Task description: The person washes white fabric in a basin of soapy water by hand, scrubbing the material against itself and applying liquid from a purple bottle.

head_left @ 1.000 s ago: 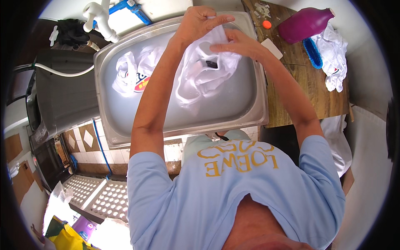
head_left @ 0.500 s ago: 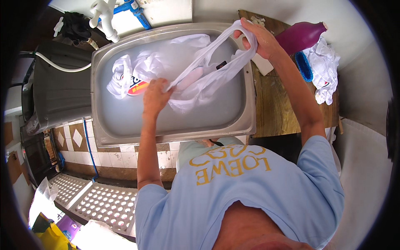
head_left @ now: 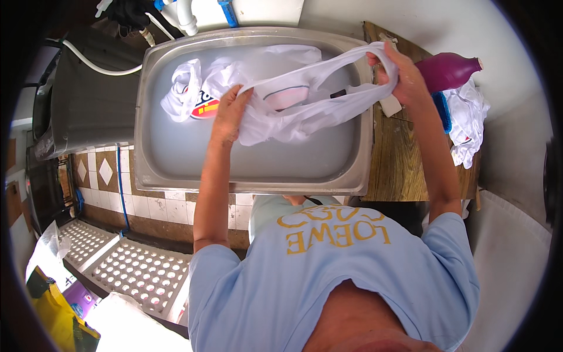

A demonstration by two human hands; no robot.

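A wet white shirt (head_left: pixel 281 120) is stretched between my two hands over a metal basin (head_left: pixel 252 186) of cloudy water. My left hand (head_left: pixel 233 111) pinches its fabric near the middle of the basin. At the basin's right rim, my right hand (head_left: pixel 402 75) is hooked through a loop of the cloth, fingers closed round its edge. A small dark label (head_left: pixel 338 94) shows inside the opening. The lower part of the shirt trails in the water. Left of it, more white cloth with a red, yellow and black print (head_left: pixel 205 108) lies partly sunk.
On the wooden table (head_left: pixel 399 158) at right are a purple bottle (head_left: pixel 448 71), a blue brush (head_left: pixel 442 112) and a crumpled white garment (head_left: pixel 469 123). A white tap pipe (head_left: pixel 186 17) stands behind the basin. At left sits a dark grey covered object (head_left: pixel 97 97); perforated panels (head_left: pixel 141 273) lie lower left.
My right hand has shifted slightly right and down, and my left hand has risen a little. The shirt is pulled wider and flatter between them. The whole view has shifted too.
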